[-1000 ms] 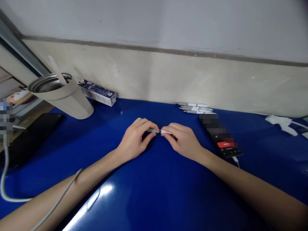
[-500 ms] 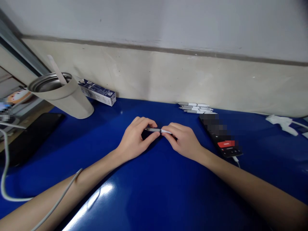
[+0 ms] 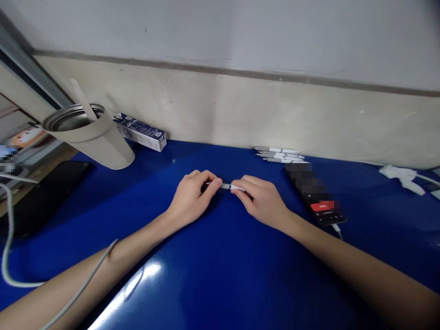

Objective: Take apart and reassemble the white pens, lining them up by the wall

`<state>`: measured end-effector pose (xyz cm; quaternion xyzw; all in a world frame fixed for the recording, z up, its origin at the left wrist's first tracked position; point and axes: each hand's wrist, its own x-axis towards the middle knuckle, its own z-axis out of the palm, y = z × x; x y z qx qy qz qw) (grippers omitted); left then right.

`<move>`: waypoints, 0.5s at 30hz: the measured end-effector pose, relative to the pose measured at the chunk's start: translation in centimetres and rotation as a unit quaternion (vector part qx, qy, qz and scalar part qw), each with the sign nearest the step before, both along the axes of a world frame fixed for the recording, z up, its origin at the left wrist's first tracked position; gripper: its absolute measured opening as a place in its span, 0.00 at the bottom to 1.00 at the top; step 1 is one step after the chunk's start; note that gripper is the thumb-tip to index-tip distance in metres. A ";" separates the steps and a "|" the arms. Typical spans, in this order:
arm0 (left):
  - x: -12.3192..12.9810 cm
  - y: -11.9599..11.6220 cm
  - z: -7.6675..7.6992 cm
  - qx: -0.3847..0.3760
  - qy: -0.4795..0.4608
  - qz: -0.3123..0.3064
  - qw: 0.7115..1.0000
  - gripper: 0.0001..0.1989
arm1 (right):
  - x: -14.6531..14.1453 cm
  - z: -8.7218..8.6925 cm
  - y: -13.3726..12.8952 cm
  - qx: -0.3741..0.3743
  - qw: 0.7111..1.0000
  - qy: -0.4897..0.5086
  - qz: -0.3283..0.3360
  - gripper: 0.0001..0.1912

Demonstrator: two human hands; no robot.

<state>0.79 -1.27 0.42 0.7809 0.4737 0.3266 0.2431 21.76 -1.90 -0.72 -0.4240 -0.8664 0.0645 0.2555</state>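
Leftward, the left hand (image 3: 191, 200) has drawn back a little from the right hand (image 3: 260, 200), leaving more of a slim white-and-grey pen (image 3: 228, 186) showing between them. The pen lies roughly level, crossways just above the blue worktop (image 3: 240, 275), at the middle of the scene. The left hand's grip is closed, with its fingers curled around the pen's grey end and its dark tip poking out on the left. The right hand's grip pinches the white end between thumb and fingers. Both forearms lie low and the hands meet end to end, which looks like a way of steadying the pen from both sides.

Just far of the hands, a row of similar pens (image 3: 277, 154) lies side by side against the wall, tips pointing left. To the right, a black smartphone (image 3: 314, 197) lies at a slant with a red mark on its partly blurred screen, and a white cable (image 3: 338, 230) runs from its near end. On the far left stand a beige tumbler (image 3: 94, 144) with a steel rim and a blue-and-white box (image 3: 139, 133), well clear of the hands.
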 end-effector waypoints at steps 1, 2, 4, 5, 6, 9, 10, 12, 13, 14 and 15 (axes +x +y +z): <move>0.0 0.0 0.0 -0.006 0.004 -0.004 1.000 0.12 | 0.0 0.0 0.0 0.001 1.000 0.000 0.000 0.13; 0.0 0.0 0.0 -0.003 0.005 -0.016 1.000 0.11 | 0.0 0.0 0.0 0.002 1.000 0.000 0.000 0.13; -0.1 0.0 0.0 0.026 -0.005 -0.047 0.999 0.07 | 0.0 0.0 0.0 0.000 1.000 0.000 -0.001 0.13; -0.1 0.0 0.0 0.042 -0.012 -0.058 0.997 0.05 | 0.0 0.0 0.0 -0.001 1.000 0.000 -0.001 0.13; -0.1 0.0 0.0 0.051 -0.017 -0.062 0.997 0.04 | 0.0 0.1 0.0 -0.002 1.000 0.000 -0.002 0.13; 0.0 0.0 0.0 0.029 -0.019 -0.021 0.999 0.07 | 0.0 0.1 0.0 -0.003 1.000 -0.005 -0.003 0.13; 0.0 0.0 0.0 0.011 -0.010 -0.008 1.000 0.07 | 0.0 0.1 0.0 -0.002 1.000 -0.007 -0.003 0.13; 0.0 0.1 0.0 -0.006 0.004 -0.006 1.000 0.09 | 0.0 0.1 0.0 -0.003 1.000 -0.010 -0.002 0.13; -0.1 0.0 0.0 -0.001 0.007 -0.017 1.000 0.09 | 0.0 0.1 0.0 -0.003 1.000 -0.009 -0.001 0.13; -0.1 0.0 0.0 0.008 0.005 -0.030 0.999 0.07 | 0.0 0.1 0.0 -0.003 1.000 -0.008 0.000 0.13; -0.1 0.0 0.0 0.021 -0.001 -0.041 0.999 0.04 | 0.0 0.1 0.0 -0.004 1.000 -0.007 0.001 0.13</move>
